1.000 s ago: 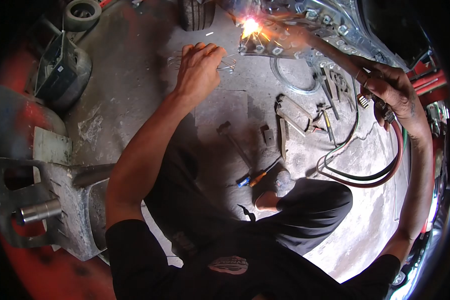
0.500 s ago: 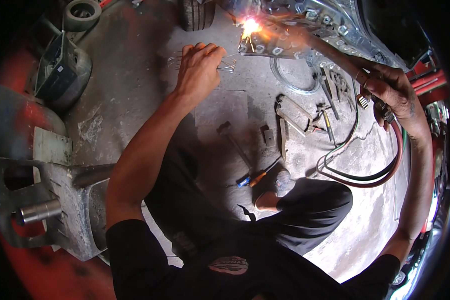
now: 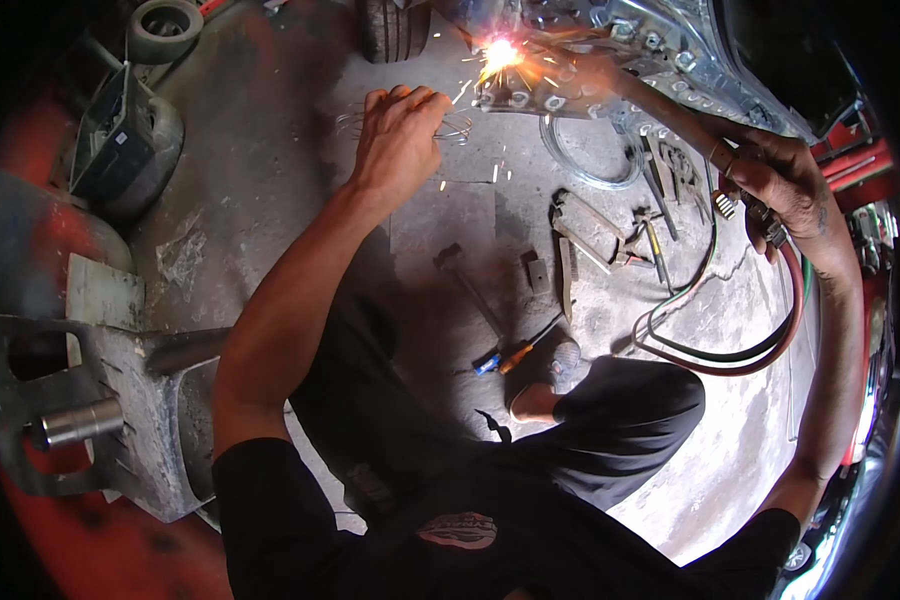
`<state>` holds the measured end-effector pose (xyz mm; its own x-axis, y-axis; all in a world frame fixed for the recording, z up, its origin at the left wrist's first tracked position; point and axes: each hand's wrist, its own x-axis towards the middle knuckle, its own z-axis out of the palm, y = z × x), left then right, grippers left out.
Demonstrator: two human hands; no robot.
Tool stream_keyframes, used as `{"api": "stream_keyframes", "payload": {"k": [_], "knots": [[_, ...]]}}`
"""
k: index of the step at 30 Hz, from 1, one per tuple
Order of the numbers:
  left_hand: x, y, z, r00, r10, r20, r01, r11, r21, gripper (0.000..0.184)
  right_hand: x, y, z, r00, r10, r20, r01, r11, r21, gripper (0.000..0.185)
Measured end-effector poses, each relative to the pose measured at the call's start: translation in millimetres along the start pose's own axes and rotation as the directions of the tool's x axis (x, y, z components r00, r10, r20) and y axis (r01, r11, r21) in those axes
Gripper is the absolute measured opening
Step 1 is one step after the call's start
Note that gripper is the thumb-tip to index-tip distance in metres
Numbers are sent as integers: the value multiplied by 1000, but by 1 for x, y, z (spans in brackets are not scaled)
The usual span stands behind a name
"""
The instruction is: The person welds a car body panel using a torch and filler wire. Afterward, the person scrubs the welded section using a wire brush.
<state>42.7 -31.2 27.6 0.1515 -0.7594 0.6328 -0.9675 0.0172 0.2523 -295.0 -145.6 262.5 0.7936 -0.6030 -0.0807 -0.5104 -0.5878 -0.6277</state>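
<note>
Directing the torch [image 3: 670,108] at the perforated metal panel [image 3: 592,98] calls for a steady right grip [image 3: 785,185]. That grip is closed around the torch body, beside the valves, with the neck running up and leftward along the panel. A bright glow [image 3: 501,52] sits at the panel's left end, and sparks scatter below it and to both sides.

The left grip [image 3: 398,140] is closed on a bunch of looped wire [image 3: 458,130], with loops protruding on both sides of the fist. It is raised above the floor [image 3: 450,215], near the glow and to its left. Whether a wire end enters the glow cannot be told; glare hides that area.

Recommended practice, as judged from this arrangement:

1. Steady the torch so that its tip does not wander. Slow, even travel should heat the metal more uniformly than jerky strokes.
2. Hold the left grip clear of the spark path. Sparks show close to the bare fingers; gloves would be advisable.
3. Leave slack in the hoses [image 3: 799,295], which loop beside the bent knee. A tug could pull the torch off its spot.
4. Check the floor for hot droplets, especially around the hammer [image 3: 480,300], the orange-handled screwdriver [image 3: 517,357] and the shoe [image 3: 567,362].
</note>
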Motion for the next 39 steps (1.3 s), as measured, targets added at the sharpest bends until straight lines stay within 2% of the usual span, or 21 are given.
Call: {"api": "stream_keyframes", "payload": {"k": [15, 19, 39], "knots": [[0, 0, 1, 1000, -9, -12, 9, 1000, -2, 37, 1, 0, 1, 1000, -5, -8, 5, 1000, 12, 60], [0, 0, 1, 1000, -11, 0, 11, 1000, 2, 37, 1, -6, -4, 997, 44, 56, -43, 999, -29, 61], [1, 0, 2, 1000, 7, -5, -7, 1000, 10, 36, 0, -1, 1, 1000, 14, 22, -14, 1000, 0, 62]]}}
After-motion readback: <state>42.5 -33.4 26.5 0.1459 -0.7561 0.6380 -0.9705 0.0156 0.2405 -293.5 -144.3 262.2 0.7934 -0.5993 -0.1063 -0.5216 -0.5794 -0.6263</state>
